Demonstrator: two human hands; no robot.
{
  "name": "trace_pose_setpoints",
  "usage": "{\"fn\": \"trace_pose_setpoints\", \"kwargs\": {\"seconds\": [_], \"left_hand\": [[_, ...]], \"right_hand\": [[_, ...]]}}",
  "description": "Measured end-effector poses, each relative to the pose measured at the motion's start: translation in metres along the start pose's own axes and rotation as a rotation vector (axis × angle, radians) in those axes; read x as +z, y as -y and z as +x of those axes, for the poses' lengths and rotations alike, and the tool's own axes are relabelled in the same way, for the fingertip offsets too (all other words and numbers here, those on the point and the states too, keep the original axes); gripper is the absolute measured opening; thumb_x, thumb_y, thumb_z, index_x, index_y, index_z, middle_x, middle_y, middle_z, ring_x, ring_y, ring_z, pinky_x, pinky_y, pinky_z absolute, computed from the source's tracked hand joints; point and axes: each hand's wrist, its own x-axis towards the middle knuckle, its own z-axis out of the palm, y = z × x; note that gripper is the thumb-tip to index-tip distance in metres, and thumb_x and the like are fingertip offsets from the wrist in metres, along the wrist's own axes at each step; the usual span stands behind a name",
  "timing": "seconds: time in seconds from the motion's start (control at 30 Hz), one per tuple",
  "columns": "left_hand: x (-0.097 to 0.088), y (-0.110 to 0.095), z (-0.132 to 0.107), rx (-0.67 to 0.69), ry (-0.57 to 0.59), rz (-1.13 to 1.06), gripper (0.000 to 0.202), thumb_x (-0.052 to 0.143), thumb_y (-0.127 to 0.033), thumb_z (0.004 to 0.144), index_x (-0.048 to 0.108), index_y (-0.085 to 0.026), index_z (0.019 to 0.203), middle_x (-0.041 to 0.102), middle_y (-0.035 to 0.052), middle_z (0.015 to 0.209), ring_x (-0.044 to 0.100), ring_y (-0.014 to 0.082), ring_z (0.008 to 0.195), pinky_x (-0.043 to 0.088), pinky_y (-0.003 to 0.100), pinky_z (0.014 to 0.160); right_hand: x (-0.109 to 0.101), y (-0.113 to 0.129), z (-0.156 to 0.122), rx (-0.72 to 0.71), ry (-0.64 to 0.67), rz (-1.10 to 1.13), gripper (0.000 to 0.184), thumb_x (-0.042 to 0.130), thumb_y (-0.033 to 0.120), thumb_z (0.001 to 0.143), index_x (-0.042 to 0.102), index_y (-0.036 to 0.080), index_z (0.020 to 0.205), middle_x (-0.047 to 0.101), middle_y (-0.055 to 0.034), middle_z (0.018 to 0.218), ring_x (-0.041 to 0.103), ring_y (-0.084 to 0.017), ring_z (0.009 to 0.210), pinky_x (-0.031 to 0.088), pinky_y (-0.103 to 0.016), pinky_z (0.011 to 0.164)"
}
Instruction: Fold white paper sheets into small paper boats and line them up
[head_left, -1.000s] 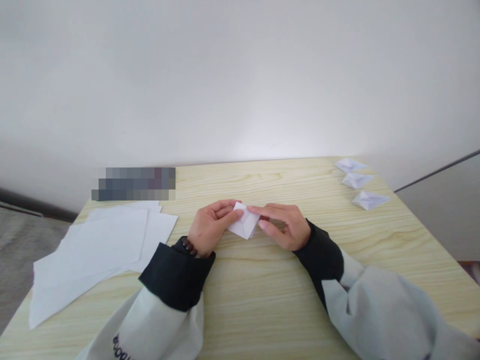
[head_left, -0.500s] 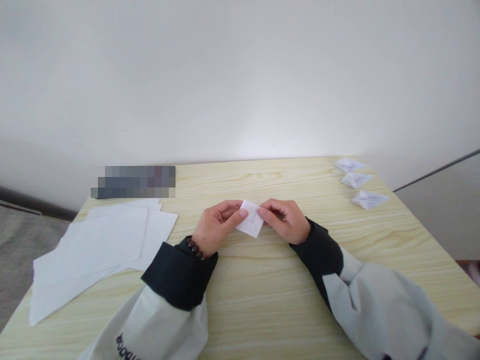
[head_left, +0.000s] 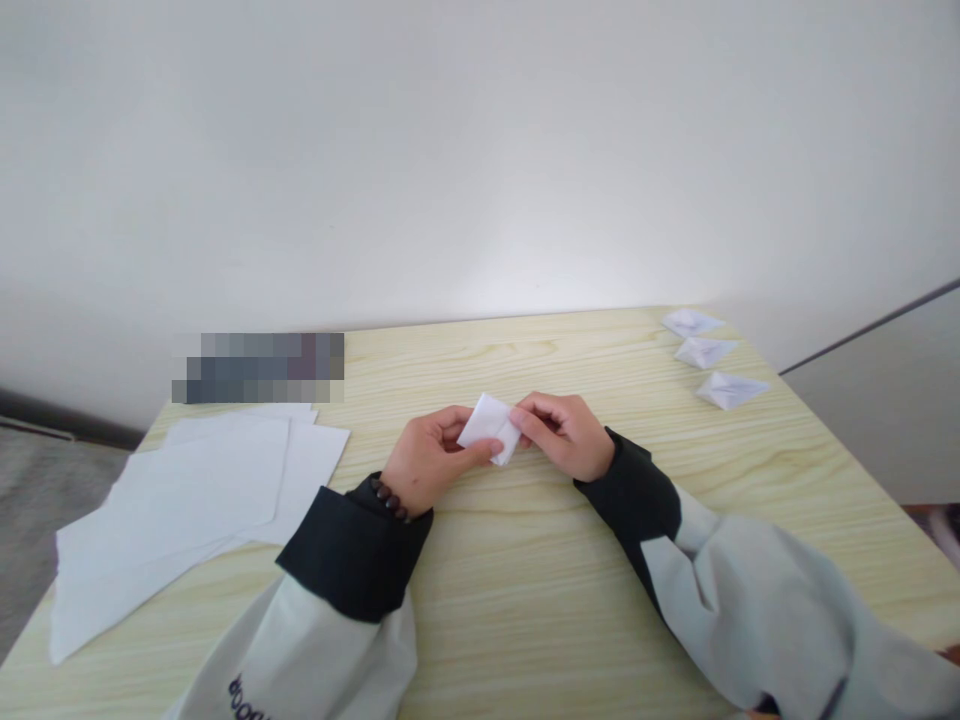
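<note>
A small piece of folded white paper (head_left: 487,418) is held between both hands above the middle of the table. My left hand (head_left: 431,455) grips it from the left, its thumb lying across the lower edge and its fingers behind. On the opposite side, my right hand (head_left: 562,432) pinches the right corner between thumb and fingers. The fingers behind the paper are partly hidden.
Loose white sheets (head_left: 195,490) overlap on the left of the wood-grain table (head_left: 510,620). Behind them lies a dark, pixelated object (head_left: 262,368). Three folded paper shapes (head_left: 731,390) stand in a row at the back right. A white wall (head_left: 480,160) rises behind the table.
The folded paper has turned a little, and its lower part is now folded up under my left thumb. My right hand still pinches its right side. The view has shifted slightly.
</note>
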Motion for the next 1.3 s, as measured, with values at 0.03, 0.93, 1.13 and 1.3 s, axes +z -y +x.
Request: {"fn": "trace_pose_setpoints", "kwargs": {"seconds": [0.03, 0.93, 1.13, 1.3], "left_hand": [[0.0007, 0.0008, 0.0002, 0.010, -0.003, 0.004, 0.036, 0.078, -0.030, 0.059, 0.064, -0.013, 0.087, 0.072, 0.0032, 0.082, 0.066, 0.0148, 0.071, 0.053, 0.025, 0.070], [0.0072, -0.0043, -0.0043, -0.075, -0.068, 0.190, 0.030, 0.075, -0.036, 0.059, 0.059, -0.014, 0.071, 0.057, -0.0042, 0.047, 0.050, 0.0081, 0.038, 0.041, 0.018, 0.038], [0.0094, -0.0046, -0.0067, -0.065, -0.064, 0.295, 0.029, 0.071, -0.040, 0.063, 0.060, -0.016, 0.073, 0.053, -0.0058, 0.045, 0.044, 0.0074, 0.035, 0.033, 0.017, 0.034], [0.0097, -0.0055, -0.0078, -0.044, -0.048, 0.369, 0.030, 0.069, -0.044, 0.065, 0.061, -0.016, 0.073, 0.050, -0.0063, 0.044, 0.039, 0.0068, 0.034, 0.028, 0.017, 0.032]], "right_hand": [[-0.0001, 0.0002, 0.0000, -0.003, 0.003, -0.002, 0.024, 0.049, 0.032, 0.087, 0.061, 0.016, 0.074, 0.062, 0.0003, 0.058, 0.053, -0.009, 0.051, 0.040, -0.020, 0.050], [0.0007, -0.0026, -0.0005, -0.006, 0.030, 0.083, 0.021, 0.050, 0.034, 0.087, 0.059, 0.016, 0.079, 0.065, -0.0002, 0.060, 0.058, -0.009, 0.051, 0.043, -0.018, 0.050], [0.0005, -0.0017, -0.0005, -0.009, 0.040, 0.057, 0.020, 0.051, 0.034, 0.086, 0.059, 0.017, 0.078, 0.063, 0.0015, 0.057, 0.057, -0.008, 0.050, 0.042, -0.018, 0.050], [-0.0007, 0.0006, -0.0004, -0.005, 0.058, 0.038, 0.024, 0.047, 0.033, 0.089, 0.057, 0.017, 0.074, 0.061, 0.0020, 0.055, 0.055, -0.008, 0.048, 0.041, -0.018, 0.049]]}}
